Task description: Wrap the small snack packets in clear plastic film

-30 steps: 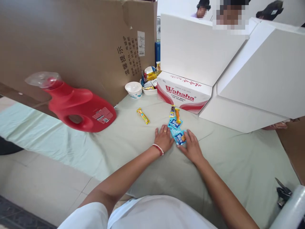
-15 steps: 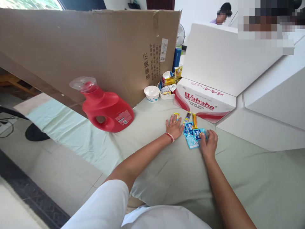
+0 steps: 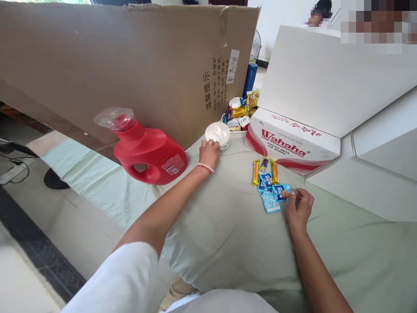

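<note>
My left hand (image 3: 209, 155) is closed on the near rim of a small white bowl (image 3: 219, 130), which stands tilted toward me. My right hand (image 3: 299, 209) rests on the cloth with loosely curled fingers, thumb and fingers apart. Its fingertips are just right of the blue snack packets (image 3: 269, 201); whether they touch the nearest one I cannot tell. These packets overlap one another. Two yellow-orange snack bars (image 3: 256, 172) and a dark-wrapped snack (image 3: 264, 164) lie just beyond them.
A red detergent jug (image 3: 153, 152) stands left, before a tall cardboard sheet (image 3: 130, 65). Behind the small bowl, a white container (image 3: 239, 134) is heaped with wrapped snacks. A white Wahaha carton (image 3: 293, 139) stands right. Another person (image 3: 321, 13) is in the background.
My left hand has left the yellow-wrapped bar, moved left and away from me, and taken hold of the bowl, now tipped. My right hand has drawn slightly right from the blue packets.
</note>
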A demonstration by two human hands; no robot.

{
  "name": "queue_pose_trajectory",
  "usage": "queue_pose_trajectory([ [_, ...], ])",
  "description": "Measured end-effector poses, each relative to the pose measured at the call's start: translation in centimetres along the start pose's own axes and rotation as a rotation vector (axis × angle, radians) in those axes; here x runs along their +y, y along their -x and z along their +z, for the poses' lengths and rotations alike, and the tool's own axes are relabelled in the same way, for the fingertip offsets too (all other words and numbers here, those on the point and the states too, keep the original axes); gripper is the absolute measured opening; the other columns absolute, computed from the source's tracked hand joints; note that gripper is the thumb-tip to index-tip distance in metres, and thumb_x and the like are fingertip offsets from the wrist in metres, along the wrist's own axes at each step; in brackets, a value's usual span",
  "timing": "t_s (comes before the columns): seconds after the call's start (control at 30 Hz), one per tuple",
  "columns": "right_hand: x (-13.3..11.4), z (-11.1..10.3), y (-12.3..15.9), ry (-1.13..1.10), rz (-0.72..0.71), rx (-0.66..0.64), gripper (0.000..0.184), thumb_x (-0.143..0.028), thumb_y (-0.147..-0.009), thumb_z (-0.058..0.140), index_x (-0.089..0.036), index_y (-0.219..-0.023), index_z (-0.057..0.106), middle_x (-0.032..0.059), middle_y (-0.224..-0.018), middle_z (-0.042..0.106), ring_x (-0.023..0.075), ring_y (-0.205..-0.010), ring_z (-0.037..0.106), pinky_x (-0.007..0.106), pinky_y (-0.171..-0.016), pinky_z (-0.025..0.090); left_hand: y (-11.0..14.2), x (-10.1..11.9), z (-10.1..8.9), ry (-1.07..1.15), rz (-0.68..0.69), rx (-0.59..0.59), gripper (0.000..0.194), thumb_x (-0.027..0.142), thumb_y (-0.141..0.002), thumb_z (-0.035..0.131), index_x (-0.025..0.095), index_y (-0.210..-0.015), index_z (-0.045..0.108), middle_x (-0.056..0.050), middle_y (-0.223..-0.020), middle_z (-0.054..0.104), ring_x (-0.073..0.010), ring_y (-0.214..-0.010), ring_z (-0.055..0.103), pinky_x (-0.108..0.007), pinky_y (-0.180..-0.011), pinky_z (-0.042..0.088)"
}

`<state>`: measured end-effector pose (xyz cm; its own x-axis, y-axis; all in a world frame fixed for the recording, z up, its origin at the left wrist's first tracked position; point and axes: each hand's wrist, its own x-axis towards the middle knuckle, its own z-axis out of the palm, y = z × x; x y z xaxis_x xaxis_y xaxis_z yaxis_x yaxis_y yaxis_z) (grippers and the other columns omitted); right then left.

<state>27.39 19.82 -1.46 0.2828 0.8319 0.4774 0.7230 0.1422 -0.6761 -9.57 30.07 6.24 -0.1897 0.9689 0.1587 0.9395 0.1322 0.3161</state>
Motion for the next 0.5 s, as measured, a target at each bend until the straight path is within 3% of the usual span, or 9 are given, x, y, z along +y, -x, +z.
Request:
queue_pose_trajectory([
  [0.1, -3.2, -1.7, 0.5, 0.002, -0.095, 0.052, 0.033, -0.044, -0.097, 0.054, -0.016, -0.113, 0.059, 0.0192, -0.121, 0.059, 0.0311, -0.121, 0.054, 0.054, -0.1, 0.049, 8.4, 1.3, -0.4, -0.045, 0.231, -0.089, 0.022, 0.018, -0.098, 0.046, 0.018, -0.092, 0.067, -0.012, -0.103, 0.065, -0.0287, -0.102, 0.052, -0.043, -0.091, 0.044],
  [0.17, -6.6, -2.8, 1.2, -0.036, -0.219, 0.01, 0.026, -0.036, -0.099, 0.055, -0.018, -0.116, 0.06, 0.0179, -0.124, 0.06, 0.0299, -0.122, 0.056, 0.053, -0.103, 0.047, 14.3, 2.1, -0.6, -0.076, 0.389, -0.136, 0.022, 0.013, -0.097, 0.046, 0.017, -0.09, 0.066, -0.012, -0.096, 0.065, -0.0282, -0.095, 0.053, -0.044, -0.086, 0.046],
  [0.23, -10.2, -3.2, 2.0, -0.087, -0.393, -0.218, 0.022, -0.031, -0.099, 0.055, -0.021, -0.117, 0.061, 0.0151, -0.124, 0.063, 0.0276, -0.119, 0.059, 0.049, -0.102, 0.049, 19.2, 2.8, -0.6, -0.048, 0.485, -0.183, 0.022, 0.009, -0.095, 0.047, 0.018, -0.087, 0.065, -0.01, -0.09, 0.064, -0.0267, -0.088, 0.053, -0.044, -0.082, 0.049],
  [0.33, -14.7, -2.6, 2.8, 0.042, -0.555, -0.727, 0.025, -0.028, -0.099, 0.056, -0.02, -0.121, 0.063, 0.0149, -0.126, 0.067, 0.0282, -0.116, 0.062, 0.043, -0.099, 0.052, 24.0, 3.4, -0.2, 0.086, 0.543, -0.162, 0.023, 0.002, -0.091, 0.047, 0.018, -0.097, 0.064, -0.009, -0.095, 0.065, -0.0246, -0.088, 0.056, -0.043, -0.082, 0.054],
  [0.43, -17.4, -0.9, 2.6, 0.371, -0.492, -0.995, 0.055, -0.032, -0.091, 0.069, -0.011, -0.14, 0.055, 0.0221, -0.133, 0.064, 0.0338, -0.117, 0.064, 0.044, -0.096, 0.053, 26.1, 3.5, 0.8, 0.272, 0.538, -0.014, 0.043, -0.002, -0.087, 0.045, 0.016, -0.124, 0.056, -0.014, -0.121, 0.064, -0.0251, -0.109, 0.059, -0.045, -0.094, 0.057],
  [0.5, -18.5, 0.3, 2.2, 0.524, -0.425, -1.134, 0.069, -0.034, -0.084, 0.077, -0.007, -0.142, 0.052, 0.0241, -0.123, 0.069, 0.0345, -0.109, 0.069, 0.041, -0.088, 0.055, 26.6, 3.5, 1.4, 0.342, 0.531, 0.068, 0.054, -0.003, -0.084, 0.043, 0.016, -0.134, 0.049, -0.017, -0.132, 0.06, -0.0258, -0.123, 0.057, -0.046, -0.102, 0.056],
])
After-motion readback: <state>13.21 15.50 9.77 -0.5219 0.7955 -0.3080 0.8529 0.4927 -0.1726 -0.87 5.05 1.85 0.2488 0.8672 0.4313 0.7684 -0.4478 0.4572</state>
